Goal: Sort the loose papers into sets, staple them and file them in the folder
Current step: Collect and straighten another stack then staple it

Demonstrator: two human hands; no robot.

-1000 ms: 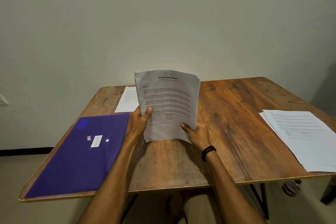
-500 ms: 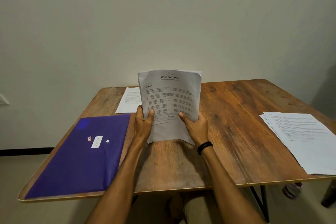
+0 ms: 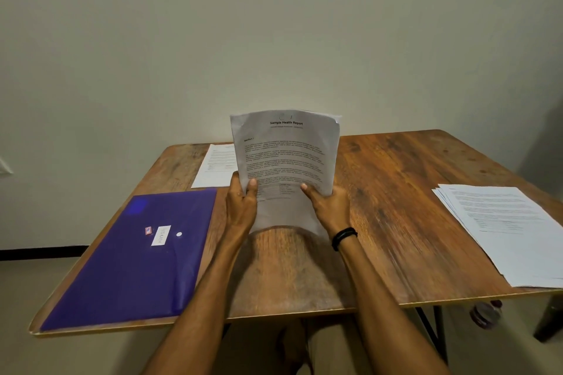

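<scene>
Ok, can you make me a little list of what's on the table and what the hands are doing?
held: stack of papers, upright, top page titled Sample Health Report
left hand: grips the stack's left side
right hand: grips its right side; black band on wrist
purple folder: flat on the table, left
single sheet: beyond the folder
fanned pile: right edge
stapler: none in view

I see my left hand [image 3: 242,207] and right hand [image 3: 327,207] gripping a sheaf of papers [image 3: 286,155] upright over the wooden table [image 3: 396,192], thumbs on its front. A purple folder [image 3: 137,253] lies at the left, a single sheet [image 3: 217,167] behind it, and a fanned paper stack [image 3: 505,228] far right.
</scene>
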